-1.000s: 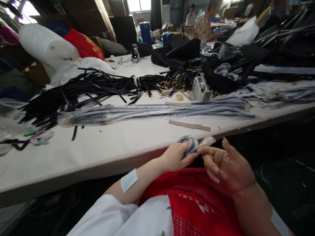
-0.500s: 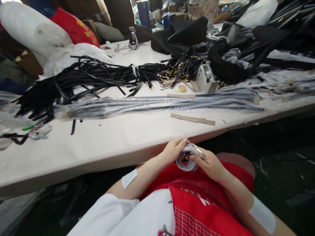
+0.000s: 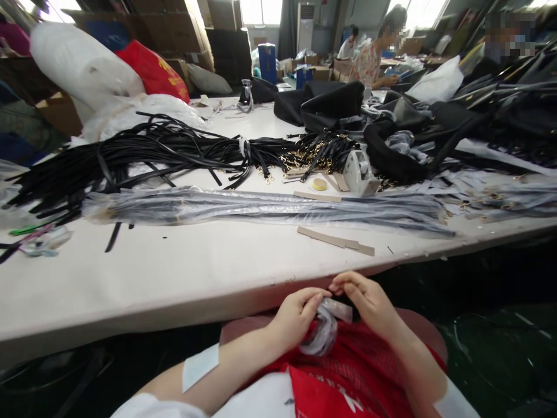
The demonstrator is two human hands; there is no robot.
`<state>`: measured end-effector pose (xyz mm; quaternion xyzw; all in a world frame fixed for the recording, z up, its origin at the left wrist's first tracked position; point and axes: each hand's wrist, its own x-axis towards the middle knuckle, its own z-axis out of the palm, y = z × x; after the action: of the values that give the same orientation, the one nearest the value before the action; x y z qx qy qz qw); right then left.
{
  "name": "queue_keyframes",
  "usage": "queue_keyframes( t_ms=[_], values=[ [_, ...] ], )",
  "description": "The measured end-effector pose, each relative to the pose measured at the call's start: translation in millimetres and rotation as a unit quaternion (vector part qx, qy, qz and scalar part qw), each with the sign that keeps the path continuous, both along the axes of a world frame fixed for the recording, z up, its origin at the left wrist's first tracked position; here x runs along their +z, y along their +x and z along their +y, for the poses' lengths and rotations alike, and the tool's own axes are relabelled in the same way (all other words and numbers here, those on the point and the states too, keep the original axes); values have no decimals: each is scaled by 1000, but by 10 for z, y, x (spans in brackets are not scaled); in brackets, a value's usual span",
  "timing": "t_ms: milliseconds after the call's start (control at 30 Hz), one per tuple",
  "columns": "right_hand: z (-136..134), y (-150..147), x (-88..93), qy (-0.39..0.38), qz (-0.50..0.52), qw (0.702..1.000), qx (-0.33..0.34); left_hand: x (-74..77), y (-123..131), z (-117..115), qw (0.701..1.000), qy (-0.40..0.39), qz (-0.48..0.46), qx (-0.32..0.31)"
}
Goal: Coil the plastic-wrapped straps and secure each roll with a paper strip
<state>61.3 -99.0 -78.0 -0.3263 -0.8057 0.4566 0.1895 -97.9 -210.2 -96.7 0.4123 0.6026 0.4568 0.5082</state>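
Observation:
My left hand (image 3: pixel 296 316) is closed on a coiled strap in clear plastic wrap (image 3: pixel 321 338), which hangs below its fingers over my lap. A flat end of the wrapping sticks out to the right of the coil. Just above it, my right hand (image 3: pixel 368 299) has its thumb and fingertips pinched together, close to the left fingertips. Something small and dark shows between the two hands, too small to name. Both hands are in front of the table's near edge, above a red apron (image 3: pixel 361 354).
The white table (image 3: pixel 174 267) carries a row of plastic-wrapped straps (image 3: pixel 261 208), black straps with gold clasps (image 3: pixel 165 145), brown strips (image 3: pixel 335 239), a tape dispenser (image 3: pixel 359 171) and a yellow tape roll (image 3: pixel 319 184). Black bags (image 3: pixel 333 107) lie behind. A person (image 3: pixel 369 61) sits beyond.
My right hand has left the coil's side and moved up to the left fingertips. The coil now hangs lower from my left hand. The head view has tilted up.

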Motion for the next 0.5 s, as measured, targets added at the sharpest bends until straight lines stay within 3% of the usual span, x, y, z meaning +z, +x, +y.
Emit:
queue_keyframes(
  t_ms=[100, 200, 333, 500],
  values=[
    [416, -129, -72, 217, -33, 969, -111, -86, 15, -112, 994, -39, 29, -101],
    [741, -344, -264, 353, -90, 926, -101, -102, -6, -161, 985, -40, 43, -165],
    [922, -516, -432, 372, -106, 920, -59, -105, -84, -212, 985, -12, 36, -168],
    [983, -486, -430, 362, -88, 928, -27, -126, -106, -279, 993, -9, 42, -112]
  ],
)
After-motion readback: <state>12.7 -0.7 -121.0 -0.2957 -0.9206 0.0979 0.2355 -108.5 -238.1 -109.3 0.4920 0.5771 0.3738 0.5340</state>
